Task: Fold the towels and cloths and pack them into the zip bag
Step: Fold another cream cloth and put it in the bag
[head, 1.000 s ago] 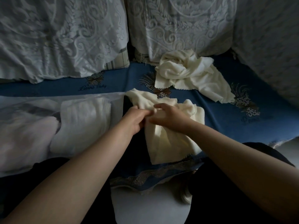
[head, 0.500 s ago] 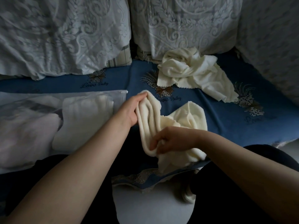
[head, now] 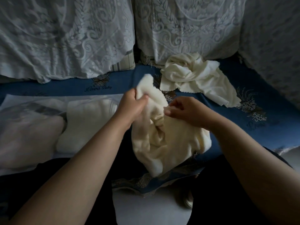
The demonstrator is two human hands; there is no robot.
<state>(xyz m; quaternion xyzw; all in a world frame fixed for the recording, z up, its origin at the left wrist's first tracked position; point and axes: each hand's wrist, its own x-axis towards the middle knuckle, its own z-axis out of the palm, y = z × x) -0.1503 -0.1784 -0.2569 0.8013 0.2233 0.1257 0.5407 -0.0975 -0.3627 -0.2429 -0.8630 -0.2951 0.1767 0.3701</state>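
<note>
Nearest, the left hand grips and the right hand pinches an unfolded cream terry towel on the blue patterned cover. Left, the clear plastic zip bag seemingly already holds folded white cloths. Farther back, a crumpled cream cloth waits.

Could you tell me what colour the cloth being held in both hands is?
The cloth is plain cream, seen in the head view.

Dim blue sofa, lace-covered cushions
</note>
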